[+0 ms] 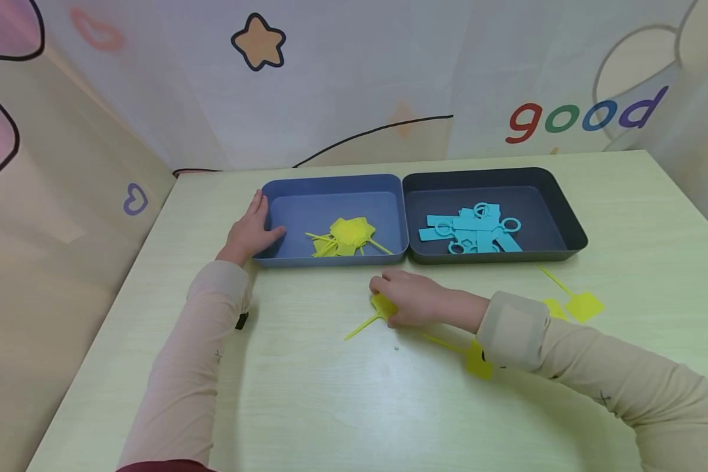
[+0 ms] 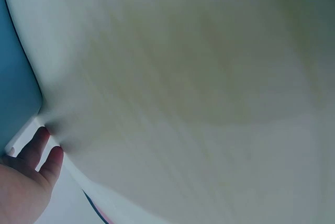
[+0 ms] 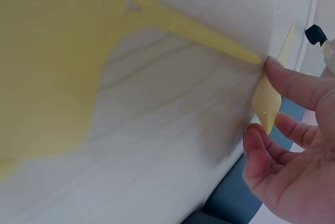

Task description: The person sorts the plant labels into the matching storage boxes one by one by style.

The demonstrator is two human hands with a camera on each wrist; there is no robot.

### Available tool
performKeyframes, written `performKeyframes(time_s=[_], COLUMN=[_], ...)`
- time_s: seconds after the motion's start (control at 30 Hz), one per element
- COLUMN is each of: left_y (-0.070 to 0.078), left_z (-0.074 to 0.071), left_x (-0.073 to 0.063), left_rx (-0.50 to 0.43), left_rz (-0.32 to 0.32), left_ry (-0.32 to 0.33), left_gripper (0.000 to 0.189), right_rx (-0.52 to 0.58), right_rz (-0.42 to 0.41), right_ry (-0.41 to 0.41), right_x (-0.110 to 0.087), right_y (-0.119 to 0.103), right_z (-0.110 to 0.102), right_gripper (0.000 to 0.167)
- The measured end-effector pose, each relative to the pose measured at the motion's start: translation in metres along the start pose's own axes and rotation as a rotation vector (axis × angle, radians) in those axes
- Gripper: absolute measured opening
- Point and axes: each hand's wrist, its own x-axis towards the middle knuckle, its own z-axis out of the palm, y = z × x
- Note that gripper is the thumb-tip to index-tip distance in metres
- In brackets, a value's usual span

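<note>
My left hand (image 1: 249, 229) rests at the left wall of the blue tray (image 1: 330, 185), its thumb over the inside and its fingers along the outer edge. In the left wrist view, two fingertips (image 2: 52, 162) touch down beside that tray. Just in front of the trays, my right hand (image 1: 415, 298) pinches a yellow tag (image 1: 383, 305) with a thin tail pointing toward the near left. The right wrist view shows this tag (image 3: 267, 101) between thumb and fingers. Inside the blue tray lies a pile of similar yellow tags (image 1: 351, 234).
Beside it, the dark tray (image 1: 545, 190) holds several turquoise tags with rings (image 1: 474, 226). Another yellow tag (image 1: 478, 360) lies partly under the right sleeve. Farther right on the table (image 1: 307, 393) are a yellow tag (image 1: 584, 306) and a partly hidden yellow piece (image 1: 554, 308). A printed curtain hangs behind.
</note>
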Motion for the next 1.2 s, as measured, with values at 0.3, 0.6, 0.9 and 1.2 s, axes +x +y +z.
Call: performKeyframes(time_s=[0.3,0.6,0.9,1.2], left_y=[0.0,-0.001,-0.002,-0.003], left_z=[0.0,0.0,0.002,0.002], left_x=[0.0,0.002,0.004,0.003], left_rx=[0.001,0.003,-0.01,-0.009], left_rz=[0.003,0.005,0.001,0.0], left_ry=[0.0,-0.002,-0.001,-0.002], left_gripper=[0.081,0.08,0.081,0.081], right_rx=[0.115,0.254,0.452,0.847], right_rz=[0.018,0.017,0.017,0.09], right_ry=[0.021,-0.022,-0.046,0.091], right_x=[-0.002,-0.001,0.006,0.024], right_y=[-0.001,0.003,0.01,0.019], right_z=[-0.001,-0.009,-0.024,-0.041], right_gripper=[0.038,0.041,0.044,0.044])
